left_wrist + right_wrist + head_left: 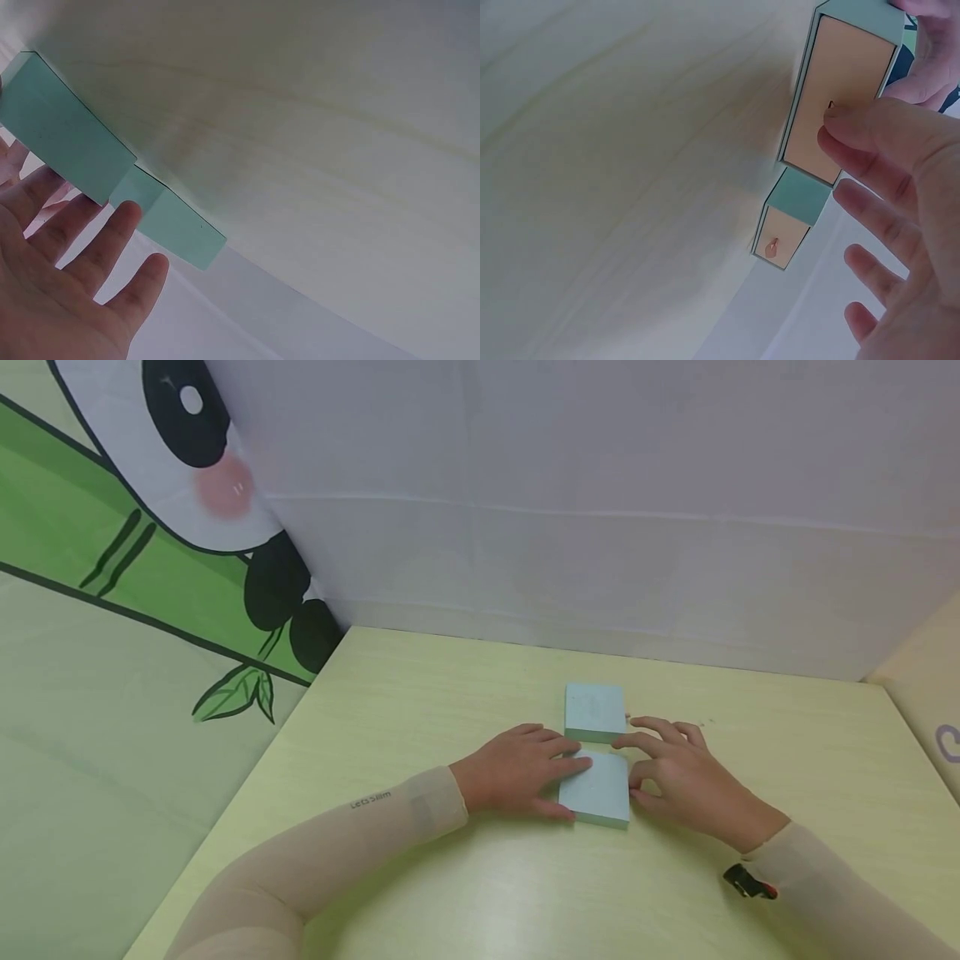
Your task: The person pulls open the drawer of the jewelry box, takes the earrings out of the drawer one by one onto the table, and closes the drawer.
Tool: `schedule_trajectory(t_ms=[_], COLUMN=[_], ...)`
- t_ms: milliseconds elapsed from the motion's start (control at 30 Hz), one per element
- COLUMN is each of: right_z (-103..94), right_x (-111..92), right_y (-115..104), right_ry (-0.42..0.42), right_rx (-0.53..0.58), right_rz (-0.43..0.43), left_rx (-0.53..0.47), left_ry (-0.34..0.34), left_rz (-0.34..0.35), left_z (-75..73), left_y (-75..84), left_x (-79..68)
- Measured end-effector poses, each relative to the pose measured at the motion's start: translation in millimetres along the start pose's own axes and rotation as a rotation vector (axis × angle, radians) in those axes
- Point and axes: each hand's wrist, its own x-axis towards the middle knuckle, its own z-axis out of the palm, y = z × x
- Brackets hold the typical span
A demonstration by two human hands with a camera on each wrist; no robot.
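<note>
Two small mint-green boxes with tan drawer fronts lie one behind the other on the table. My left hand (517,772) holds the nearer box (596,789), its thumb at the near side and fingers over the top and far edge. At that box's right end, the thumb and index finger of my right hand (686,785) pinch the small pull on the tan drawer front (840,67), mostly hidden by the fingertips. That drawer looks closed. The farther box (594,710) stands just behind, its drawer front (780,236) bearing a small pull (772,246).
The pale wooden table (450,693) meets a white cloth backdrop (562,568) at its far edge. A printed cartoon panda cloth (150,527) hangs at the left. Another pale cloth (937,693) borders the right side.
</note>
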Motion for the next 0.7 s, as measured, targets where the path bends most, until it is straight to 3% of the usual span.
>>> schedule_trajectory(t_ms=[533, 700], right_z=[0.3, -7.4], right_x=[-3, -9], right_y=[5, 12], right_ry=[-0.005, -0.032], right_rx=[-0.042, -0.039], right_rz=[-0.003, 0.043], left_rx=[-0.054, -0.071], left_ry=[0.026, 0.060], left_rz=[-0.014, -0.040], left_z=[2.2, -3.3], left_y=[-2.1, -9.2], left_x=[-0.2, -4.2])
